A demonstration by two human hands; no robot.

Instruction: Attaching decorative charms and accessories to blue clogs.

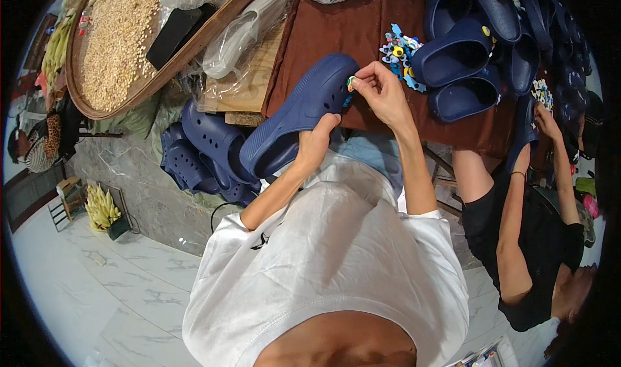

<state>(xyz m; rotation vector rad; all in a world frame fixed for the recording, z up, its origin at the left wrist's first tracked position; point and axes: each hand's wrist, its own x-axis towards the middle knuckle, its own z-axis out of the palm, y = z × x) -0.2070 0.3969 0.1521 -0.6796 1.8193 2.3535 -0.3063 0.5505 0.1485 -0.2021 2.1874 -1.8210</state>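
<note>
A navy blue foam clog (326,76) is tilted in front of me, its toe pointing up and to the right. My left hand (315,142) grips it at the foot opening, thumb over the edge. At the holes on the clog's toe, my right hand (383,98) pinches a small shoe charm (351,83) in white, green and orange. Whether the charm's stem sits in a hole is hidden. A small blue charm (348,100) shows at the clog's side, just below. Right of my right hand lies a heap of colourful charms (401,51) on the brown cloth (330,24).
Several navy clogs (453,55) stand at the right, and more navy clogs (213,134) are piled at the left. A round tray (76,94) of pale grains lies beyond, near grey shoes (249,31) in clear plastic. At the far right a person (540,231) handles another clog.
</note>
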